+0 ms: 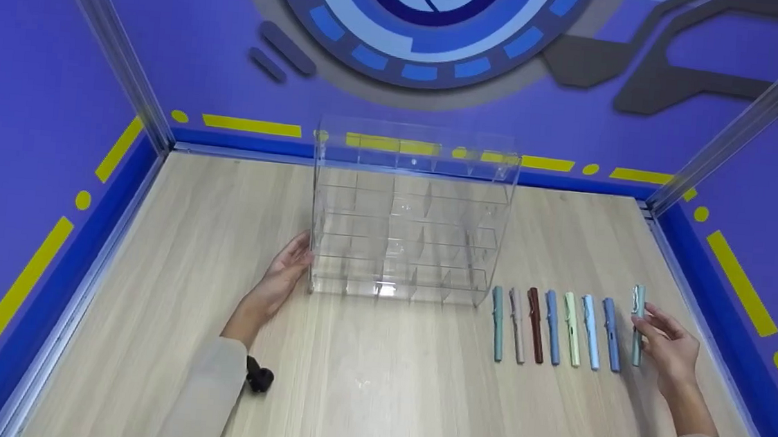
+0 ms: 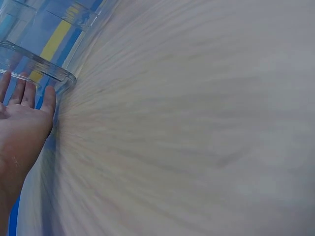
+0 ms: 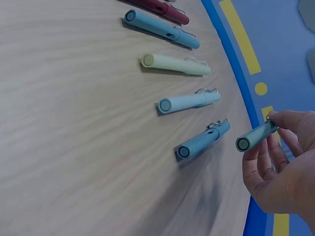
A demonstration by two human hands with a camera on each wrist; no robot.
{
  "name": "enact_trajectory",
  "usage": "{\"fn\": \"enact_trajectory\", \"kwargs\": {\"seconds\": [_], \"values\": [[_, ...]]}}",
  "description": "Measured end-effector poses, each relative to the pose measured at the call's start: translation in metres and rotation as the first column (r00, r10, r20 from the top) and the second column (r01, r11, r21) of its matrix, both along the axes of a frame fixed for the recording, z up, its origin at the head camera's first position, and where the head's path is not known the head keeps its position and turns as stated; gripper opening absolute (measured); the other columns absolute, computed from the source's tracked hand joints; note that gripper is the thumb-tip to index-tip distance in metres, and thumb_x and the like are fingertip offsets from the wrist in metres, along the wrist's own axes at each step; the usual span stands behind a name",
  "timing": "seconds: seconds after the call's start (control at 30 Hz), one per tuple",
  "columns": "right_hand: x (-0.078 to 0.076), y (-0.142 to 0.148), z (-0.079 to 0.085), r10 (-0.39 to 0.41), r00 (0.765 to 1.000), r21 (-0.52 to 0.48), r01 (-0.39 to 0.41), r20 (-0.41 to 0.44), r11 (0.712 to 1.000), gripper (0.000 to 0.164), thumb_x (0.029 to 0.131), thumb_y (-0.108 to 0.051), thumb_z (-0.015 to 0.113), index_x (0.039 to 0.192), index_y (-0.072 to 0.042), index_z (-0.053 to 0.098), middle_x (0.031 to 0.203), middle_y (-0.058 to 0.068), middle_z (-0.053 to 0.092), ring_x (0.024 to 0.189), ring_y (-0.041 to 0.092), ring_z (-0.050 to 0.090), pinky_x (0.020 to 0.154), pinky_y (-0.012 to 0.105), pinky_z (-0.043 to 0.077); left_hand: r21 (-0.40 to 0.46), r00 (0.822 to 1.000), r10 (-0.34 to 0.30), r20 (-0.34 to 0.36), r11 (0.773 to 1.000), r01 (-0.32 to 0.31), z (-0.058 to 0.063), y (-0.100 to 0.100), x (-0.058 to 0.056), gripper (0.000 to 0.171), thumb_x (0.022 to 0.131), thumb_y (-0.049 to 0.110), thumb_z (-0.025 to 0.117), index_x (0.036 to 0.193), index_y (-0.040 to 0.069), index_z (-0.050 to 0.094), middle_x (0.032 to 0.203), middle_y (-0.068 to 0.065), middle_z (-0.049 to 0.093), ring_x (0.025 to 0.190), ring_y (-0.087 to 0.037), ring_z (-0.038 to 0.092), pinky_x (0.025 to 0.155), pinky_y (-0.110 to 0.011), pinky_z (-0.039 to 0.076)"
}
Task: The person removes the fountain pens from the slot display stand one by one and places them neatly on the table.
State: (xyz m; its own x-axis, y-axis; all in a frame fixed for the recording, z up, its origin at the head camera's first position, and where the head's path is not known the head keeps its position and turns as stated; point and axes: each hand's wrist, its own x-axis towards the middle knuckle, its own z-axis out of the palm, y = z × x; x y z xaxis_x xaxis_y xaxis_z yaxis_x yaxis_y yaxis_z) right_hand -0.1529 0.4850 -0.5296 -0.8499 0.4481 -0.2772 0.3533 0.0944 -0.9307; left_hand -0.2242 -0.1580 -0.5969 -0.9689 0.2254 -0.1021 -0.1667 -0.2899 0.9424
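A clear acrylic rack with compartments stands upright on the table. At its lower left side is my left hand, its fingers extended along the wall; in the left wrist view the palm faces up, fingertips at the rack's edge. On the right, my right hand pinches a grey-green pen with a metal clip between thumb and fingers. The pen is raised, clip end toward the back. Left of it is the nearest pen in the row, a dark blue one.
Several capped pens lie side by side between the rack and my right hand, among them a brown pen, a pale green pen and a light blue pen. Blue printed walls bound the wooden table at the back and sides.
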Motion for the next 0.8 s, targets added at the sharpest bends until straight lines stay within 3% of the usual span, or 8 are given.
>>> {"fn": "enact_trajectory", "kwargs": {"seconds": [0.43,0.8], "values": [[-0.003,0.012,-0.013,0.031,0.994,0.172,-0.049,0.105,0.984,0.032,0.099,-0.023,0.069,0.13,-0.022,0.065,0.089,-0.026,0.057,0.08,-0.005,0.058,0.066,0.012,0.053,0.017,1.0,0.0,-0.011,1.0,0.0,0.0,0.001,0.0,0.063,0.108,0.012,0.047,0.163,0.006,0.017,0.172,-0.013,0.013,0.161,-0.028,0.013,0.132,-0.037,0.017],[-0.001,0.015,-0.023,0.043,0.987,0.217,-0.076,0.154,0.973,0.033,0.1,-0.014,0.063,0.133,-0.014,0.063,0.085,-0.029,0.057,0.079,-0.005,0.058,0.065,0.015,0.053,0.018,1.0,0.009,-0.007,1.0,-0.008,0.001,0.001,0.001,0.061,0.108,0.009,0.047,0.162,0.006,0.019,0.172,-0.013,0.014,0.16,-0.029,0.014,0.132,-0.037,0.017]]}}
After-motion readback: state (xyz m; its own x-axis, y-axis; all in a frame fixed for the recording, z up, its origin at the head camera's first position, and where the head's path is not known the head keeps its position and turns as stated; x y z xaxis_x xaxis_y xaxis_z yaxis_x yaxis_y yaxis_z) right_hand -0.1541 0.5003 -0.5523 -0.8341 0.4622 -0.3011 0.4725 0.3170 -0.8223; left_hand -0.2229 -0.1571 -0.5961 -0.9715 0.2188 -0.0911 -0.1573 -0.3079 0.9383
